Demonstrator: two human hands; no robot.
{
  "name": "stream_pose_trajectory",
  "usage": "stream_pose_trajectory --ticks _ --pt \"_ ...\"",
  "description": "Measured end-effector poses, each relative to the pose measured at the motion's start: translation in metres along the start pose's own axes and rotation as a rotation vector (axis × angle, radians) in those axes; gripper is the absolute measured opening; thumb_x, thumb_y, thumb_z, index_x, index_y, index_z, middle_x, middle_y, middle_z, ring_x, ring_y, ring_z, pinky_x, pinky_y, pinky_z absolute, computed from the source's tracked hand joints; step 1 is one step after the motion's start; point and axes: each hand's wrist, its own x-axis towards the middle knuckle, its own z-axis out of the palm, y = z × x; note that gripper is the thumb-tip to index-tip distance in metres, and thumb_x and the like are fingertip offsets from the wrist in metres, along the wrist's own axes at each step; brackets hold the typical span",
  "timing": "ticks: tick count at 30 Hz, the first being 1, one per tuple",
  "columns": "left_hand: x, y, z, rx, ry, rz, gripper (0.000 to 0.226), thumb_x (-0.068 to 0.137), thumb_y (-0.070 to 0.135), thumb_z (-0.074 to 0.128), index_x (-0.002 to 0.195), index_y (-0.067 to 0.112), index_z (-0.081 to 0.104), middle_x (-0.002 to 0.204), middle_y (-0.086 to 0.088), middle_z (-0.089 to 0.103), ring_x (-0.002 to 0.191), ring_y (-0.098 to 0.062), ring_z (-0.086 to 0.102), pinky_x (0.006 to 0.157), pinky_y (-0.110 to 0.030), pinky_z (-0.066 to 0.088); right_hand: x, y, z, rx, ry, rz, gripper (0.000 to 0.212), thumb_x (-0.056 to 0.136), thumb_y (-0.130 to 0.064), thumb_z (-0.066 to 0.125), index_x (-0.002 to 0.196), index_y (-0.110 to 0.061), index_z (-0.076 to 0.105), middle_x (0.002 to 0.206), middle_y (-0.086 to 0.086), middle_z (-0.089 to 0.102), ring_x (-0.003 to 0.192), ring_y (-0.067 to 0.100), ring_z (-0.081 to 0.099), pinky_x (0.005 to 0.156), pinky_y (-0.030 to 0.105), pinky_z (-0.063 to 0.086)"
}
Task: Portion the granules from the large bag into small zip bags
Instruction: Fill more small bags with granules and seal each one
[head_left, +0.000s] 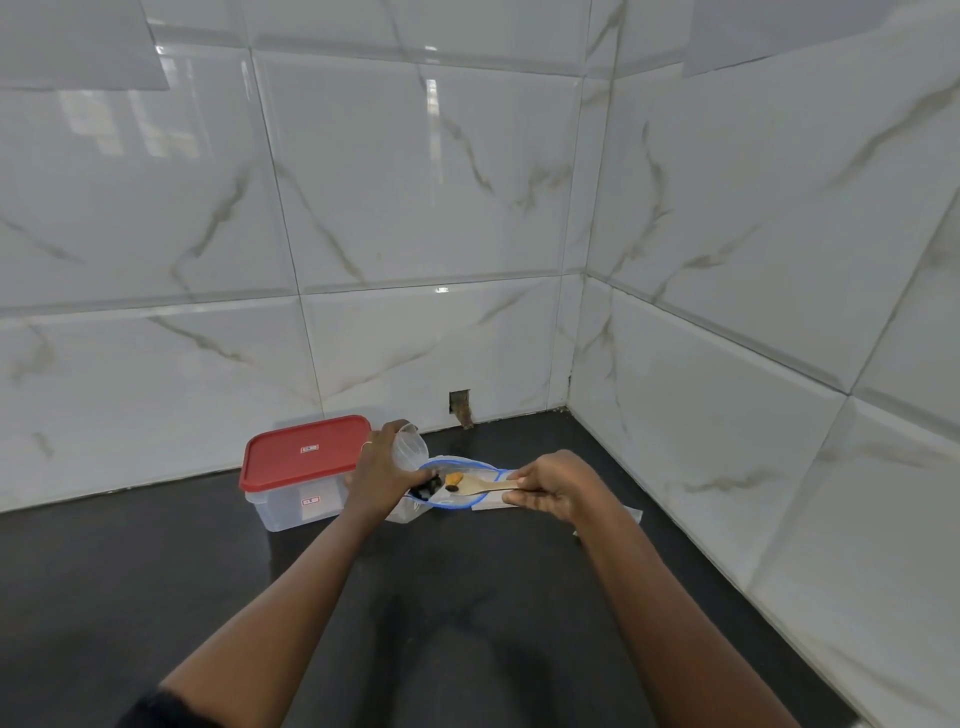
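My left hand (382, 470) grips a small clear zip bag (410, 446), held up and tilted beside the large bag. The large clear bag (457, 493) with a blue zip rim lies open on the dark counter, with dark and orange pieces visible in its mouth. My right hand (553, 488) holds a wooden spoon (480, 486) by the handle, its bowl inside the large bag's opening and carrying a few pieces. The small bag's lower part is hidden behind my left hand.
A clear plastic box with a red lid (306, 457) stands just left of my left hand. Flat white bags (608, 517) lie under my right hand. Tiled walls (675, 415) close the corner behind and to the right. The dark counter (441, 597) extends toward me.
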Motion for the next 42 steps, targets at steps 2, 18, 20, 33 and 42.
stream_pose_trajectory --ticks 2,18,20,33,42 --pt "-0.002 -0.002 0.002 -0.024 0.000 -0.003 0.067 0.064 0.029 0.083 0.122 0.026 0.048 0.121 -0.001 0.052 0.112 -0.021 0.046 0.085 -0.034 0.040 -0.011 -0.006 -0.006 0.015 -0.040 -0.012 0.028 0.093 0.014 0.039 0.115 0.017 0.057 0.100 0.024 0.057 0.072 0.023 0.059 0.070 0.027 0.059" --pt "-0.018 0.002 0.017 -0.156 -0.052 0.016 0.071 0.068 0.020 0.082 0.128 0.015 0.044 0.120 -0.002 0.055 0.108 -0.022 0.054 0.092 -0.034 0.047 -0.021 -0.009 0.047 -0.849 0.170 -0.661 0.038 0.085 0.002 0.055 0.120 -0.009 0.065 0.119 0.009 0.066 0.107 0.019 0.063 0.086 0.016 0.044" --pt "-0.019 0.001 0.016 -0.178 -0.044 0.003 0.070 0.068 0.020 0.082 0.127 0.017 0.044 0.117 0.002 0.054 0.106 -0.020 0.054 0.092 -0.036 0.048 -0.020 -0.007 0.051 -0.929 0.175 -0.697 0.041 0.088 0.005 0.048 0.123 -0.010 0.063 0.122 0.010 0.064 0.108 0.021 0.062 0.091 0.021 0.046" --pt "-0.015 0.006 0.009 -0.190 0.009 -0.099 0.048 0.072 0.021 0.078 0.112 0.018 0.052 0.092 0.003 0.063 0.080 -0.005 0.061 0.068 -0.016 0.045 -0.017 -0.023 0.018 -1.020 0.281 -0.570 0.028 0.078 0.003 0.053 0.101 0.000 0.067 0.100 0.018 0.067 0.078 0.026 0.064 0.056 0.022 0.047" --pt "-0.016 0.009 0.010 -0.084 0.094 -0.041 0.034 0.075 0.020 0.073 0.106 0.016 0.059 0.097 0.000 0.065 0.088 -0.019 0.059 0.074 -0.027 0.039 0.047 0.033 0.066 -1.263 0.062 -0.634 0.038 0.093 -0.003 0.044 0.128 -0.011 0.058 0.124 0.015 0.058 0.104 0.029 0.055 0.094 0.032 0.043"
